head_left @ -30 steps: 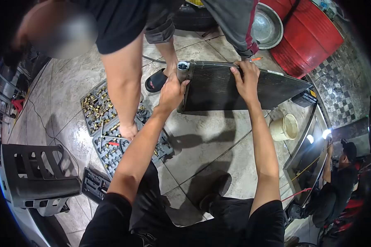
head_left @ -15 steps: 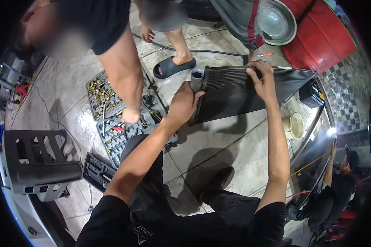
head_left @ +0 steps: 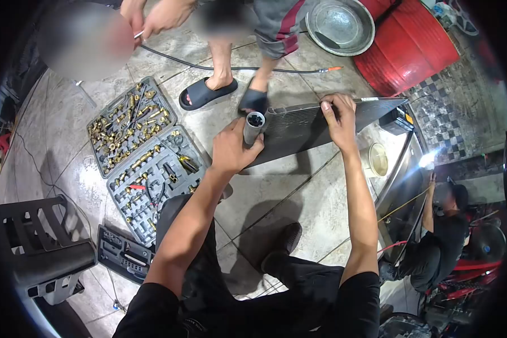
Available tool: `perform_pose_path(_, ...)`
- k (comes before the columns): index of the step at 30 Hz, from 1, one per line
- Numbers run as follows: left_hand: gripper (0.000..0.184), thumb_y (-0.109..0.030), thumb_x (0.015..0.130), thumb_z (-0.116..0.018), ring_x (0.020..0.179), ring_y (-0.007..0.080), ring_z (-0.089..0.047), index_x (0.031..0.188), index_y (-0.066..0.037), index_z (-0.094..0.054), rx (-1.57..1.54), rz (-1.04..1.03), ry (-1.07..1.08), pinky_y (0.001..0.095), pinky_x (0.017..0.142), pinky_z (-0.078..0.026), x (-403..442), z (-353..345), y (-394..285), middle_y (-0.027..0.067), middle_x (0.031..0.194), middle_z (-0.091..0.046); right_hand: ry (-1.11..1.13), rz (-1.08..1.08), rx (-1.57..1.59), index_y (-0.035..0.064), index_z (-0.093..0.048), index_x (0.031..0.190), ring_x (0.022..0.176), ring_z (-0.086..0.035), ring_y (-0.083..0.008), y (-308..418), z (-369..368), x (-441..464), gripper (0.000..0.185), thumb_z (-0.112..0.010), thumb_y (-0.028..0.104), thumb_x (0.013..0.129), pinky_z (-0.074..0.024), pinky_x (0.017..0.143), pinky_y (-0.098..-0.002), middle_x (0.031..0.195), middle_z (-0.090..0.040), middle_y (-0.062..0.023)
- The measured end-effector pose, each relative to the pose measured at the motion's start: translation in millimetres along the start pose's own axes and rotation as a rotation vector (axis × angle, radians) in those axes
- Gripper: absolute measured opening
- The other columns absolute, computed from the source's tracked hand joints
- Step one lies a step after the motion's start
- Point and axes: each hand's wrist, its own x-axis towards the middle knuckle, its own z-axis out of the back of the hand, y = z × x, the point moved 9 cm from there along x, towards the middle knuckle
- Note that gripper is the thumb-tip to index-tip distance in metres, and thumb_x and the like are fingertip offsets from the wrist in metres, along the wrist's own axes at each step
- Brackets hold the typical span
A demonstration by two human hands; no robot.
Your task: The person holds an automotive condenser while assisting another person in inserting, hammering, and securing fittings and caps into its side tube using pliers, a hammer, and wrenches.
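A dark finned car condenser [head_left: 298, 135] stands on its long side above the tiled floor in front of me. At its left end a grey metal cylinder [head_left: 252, 130] points up, its dark open mouth facing me. My left hand [head_left: 231, 147] wraps round the cylinder and that end, thumb across the near side. On the upper edge, right of the middle, my right hand [head_left: 342, 121] grips with the thumb on the near face and the fingers over the far side. Those fingertips are partly hidden.
An open case of brass fittings [head_left: 135, 127] lies to the left, beside a small socket case [head_left: 124, 253] and a black plastic chair [head_left: 50, 242]. Ahead, a co-worker's hands [head_left: 158, 17] hold a black hose [head_left: 197, 66]. A metal basin [head_left: 343, 25], red drum [head_left: 411, 50] and beige bucket [head_left: 374, 159] stand rightward.
A co-worker's arm has left the fittings case; hands now hold a hose end at the upper left. Another person's second sandalled foot has come beside the condenser. My grip looks the same.
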Motion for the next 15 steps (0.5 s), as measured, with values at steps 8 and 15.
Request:
perform_pose_path(8, 0.043, -0.039, 0.086, -0.067, 0.082, 0.0435, -0.064, 0.100, 0.001, -0.057, -0.020, -0.038, 0.148, 0.0507, 0.070, -0.051, -1.4, -6.0, 3.9, 0.0222, 0.091, -0.064, -0.040, -0.023, -0.062, 0.0049, -0.063, 0.086, 0.087, -0.054, -0.0272, -2.4, -2.3, -7.3, 0.029, -0.062, 0.032, 0.093, -0.0344, 0.092, -0.0387, 0.085, -0.061, -0.0082)
perform_pose_path(15, 0.044, -0.040, 0.086, -0.068, 0.080, 0.0443, -0.064, 0.096, 0.002, -0.059, -0.051, -0.123, 0.128, 0.0499, 0.069, -0.051, -3.1, -5.2, 2.1, 0.0240, 0.089, -0.064, -0.084, 0.006, -0.067, 0.0041, -0.062, 0.084, 0.085, -0.053, -0.0280, 2.5, 0.9, -9.9, 0.030, -0.061, 0.032, 0.094, -0.0341, 0.089, -0.0386, 0.084, -0.061, -0.0086)
